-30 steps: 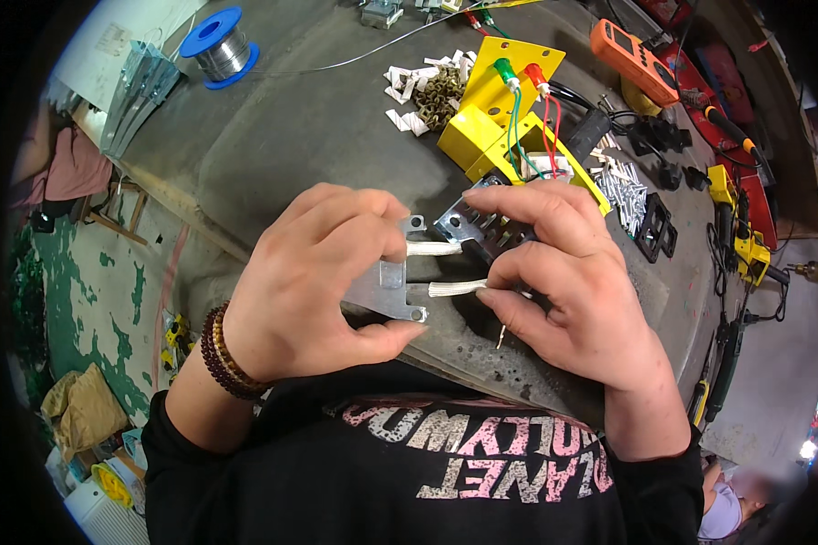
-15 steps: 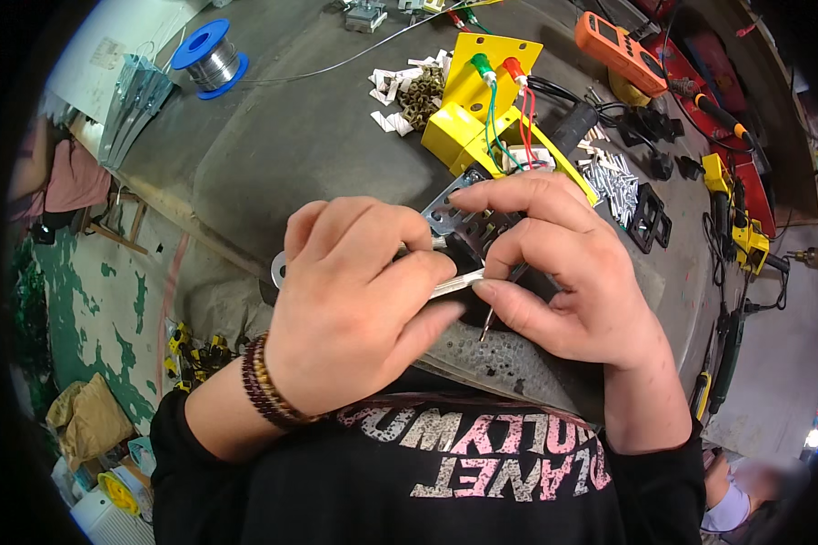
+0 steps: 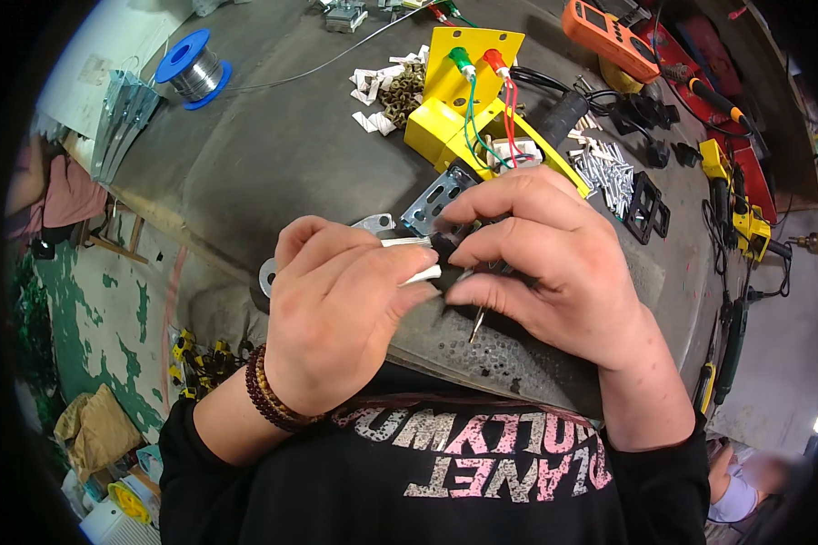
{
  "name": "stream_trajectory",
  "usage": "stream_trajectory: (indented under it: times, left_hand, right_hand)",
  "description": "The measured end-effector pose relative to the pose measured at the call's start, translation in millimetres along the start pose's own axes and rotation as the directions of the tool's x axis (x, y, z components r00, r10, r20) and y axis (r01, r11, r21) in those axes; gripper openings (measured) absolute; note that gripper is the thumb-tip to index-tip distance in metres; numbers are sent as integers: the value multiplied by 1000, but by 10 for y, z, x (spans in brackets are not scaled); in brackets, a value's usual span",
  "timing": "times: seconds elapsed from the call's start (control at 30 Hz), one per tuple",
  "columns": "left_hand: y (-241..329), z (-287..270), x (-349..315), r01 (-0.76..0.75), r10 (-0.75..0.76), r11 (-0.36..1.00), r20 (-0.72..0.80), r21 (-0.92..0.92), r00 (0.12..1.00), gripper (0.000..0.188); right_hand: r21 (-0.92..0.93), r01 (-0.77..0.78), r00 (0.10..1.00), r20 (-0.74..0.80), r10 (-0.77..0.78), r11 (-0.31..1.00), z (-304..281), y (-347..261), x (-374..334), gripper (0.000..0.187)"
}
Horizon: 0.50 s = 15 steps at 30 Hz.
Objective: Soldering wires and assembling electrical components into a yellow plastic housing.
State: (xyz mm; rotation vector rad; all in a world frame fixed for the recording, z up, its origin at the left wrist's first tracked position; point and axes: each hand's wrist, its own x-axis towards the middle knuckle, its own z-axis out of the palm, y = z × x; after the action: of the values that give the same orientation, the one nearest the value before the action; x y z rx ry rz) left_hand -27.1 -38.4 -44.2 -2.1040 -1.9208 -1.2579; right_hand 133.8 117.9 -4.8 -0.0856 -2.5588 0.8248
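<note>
My left hand [image 3: 332, 304] is closed on narrow white strips [image 3: 422, 274], whose ends stick out between thumb and fingers. Close beside it, my right hand [image 3: 554, 272] has its thumb and fingers curled together in a pinch. What they grip is mostly hidden; a thin metal rod [image 3: 477, 325] points down below the thumb. A small dark part shows between the two hands. Just beyond the fingertips lies a slotted metal bracket [image 3: 434, 202]. Behind it stands a yellow metal housing [image 3: 441, 132] with a green and a red terminal, their wires running down inside.
Brass-coloured parts [image 3: 402, 95] and white strips are heaped left of the housing. To its right are silver pins [image 3: 604, 168], black plastic frames [image 3: 645, 209] and an orange meter [image 3: 609, 41]. A solder spool [image 3: 194, 68] sits far left. Another person [image 3: 745, 486] is at lower right.
My left hand has drawn slightly left, and the white strip no longer reaches my right fingertips. More of the slotted bracket shows. The whole view has shifted a little.
</note>
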Motion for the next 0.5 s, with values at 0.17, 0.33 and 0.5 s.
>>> stream_trajectory:
  times: [0.17,0.33,0.5]
  left_hand:
    - [-8,-41,12,61,-61,998,-18,-5,998,30]
    - [-16,-58,-15,61,-64,990,-19,-125,998,23]
    - [-17,-59,-55,169,-184,943,-25,-286,983,18]
  right_hand:
    - [-78,58,997,49,-54,995,8,-2,-13,26]
    - [-130,82,996,52,-76,988,66,-51,-11,25]
    - [-201,55,994,-80,-73,978,148,-33,-22,23]
